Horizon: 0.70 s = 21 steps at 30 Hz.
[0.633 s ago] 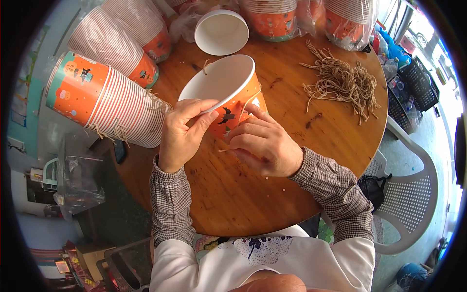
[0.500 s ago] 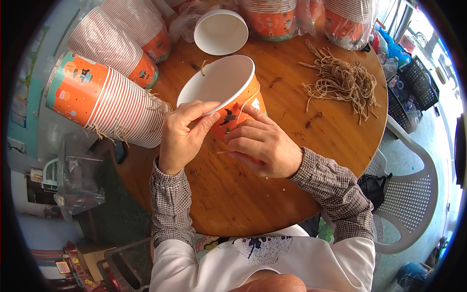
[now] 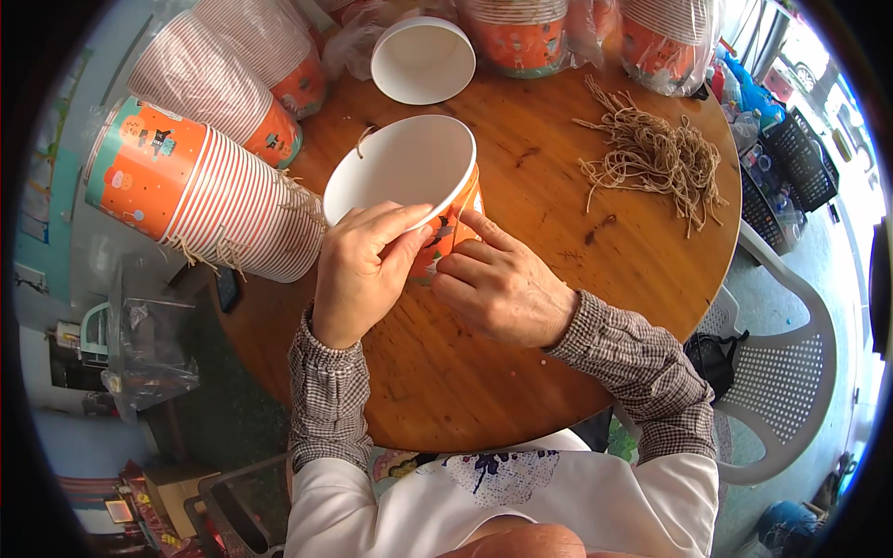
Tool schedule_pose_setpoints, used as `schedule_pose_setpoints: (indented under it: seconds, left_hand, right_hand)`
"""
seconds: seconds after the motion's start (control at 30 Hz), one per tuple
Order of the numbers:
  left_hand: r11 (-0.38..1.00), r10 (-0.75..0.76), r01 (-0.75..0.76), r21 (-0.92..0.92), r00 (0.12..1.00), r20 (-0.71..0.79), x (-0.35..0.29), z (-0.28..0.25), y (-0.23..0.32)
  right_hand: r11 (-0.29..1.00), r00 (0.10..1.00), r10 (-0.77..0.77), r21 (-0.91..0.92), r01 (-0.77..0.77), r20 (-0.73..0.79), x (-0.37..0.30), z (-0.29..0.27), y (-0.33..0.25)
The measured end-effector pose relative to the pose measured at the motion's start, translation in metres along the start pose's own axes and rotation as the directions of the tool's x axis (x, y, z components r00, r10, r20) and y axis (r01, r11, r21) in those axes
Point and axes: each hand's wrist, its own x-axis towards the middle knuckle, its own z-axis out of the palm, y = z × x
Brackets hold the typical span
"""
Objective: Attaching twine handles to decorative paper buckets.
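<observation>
A large orange paper bucket (image 3: 405,167) with a white inside stands tilted over the wooden table in front of me. My left hand (image 3: 361,270) pinches its near rim between thumb and fingers. A knotted loop of twine (image 3: 364,139) hangs at the far left of the rim. My right hand (image 3: 507,288) is closed against the bucket's right side, its index finger touching just below the rim. A short bit of cord (image 3: 460,213) shows at that fingertip; the rest is hidden by the hand.
To the left lies a stack of orange buckets (image 3: 153,172) with twine ends sticking out. Bagged stacks (image 3: 516,42) line the far edge, near a single white-lined bucket (image 3: 423,60). A twine pile (image 3: 656,153) lies right; a plastic chair (image 3: 791,372) stands beyond the table (image 3: 437,391).
The bucket has come a little left and nearer, sitting more upright. My left hand moved with it, and the right index finger now points up at the rim. Less cord shows.
</observation>
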Motion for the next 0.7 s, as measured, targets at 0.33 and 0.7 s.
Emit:
schedule_pose_setpoints:
  seconds: [0.33, 0.7]
  left_hand:
    - [0.990, 0.040, -0.055, 0.133, 0.993, 0.108, -0.001, -0.003, -0.003]
    - [0.995, -0.096, 0.100, -0.010, 0.978, 0.183, 0.000, -0.006, -0.006]
  right_hand:
    - [0.999, 1.000, 0.004, -0.049, -0.003, 0.016, 0.002, -0.002, -0.005]
    - [0.846, 0.995, 0.094, 0.529, -0.059, -0.038, 0.000, -0.015, 0.002]
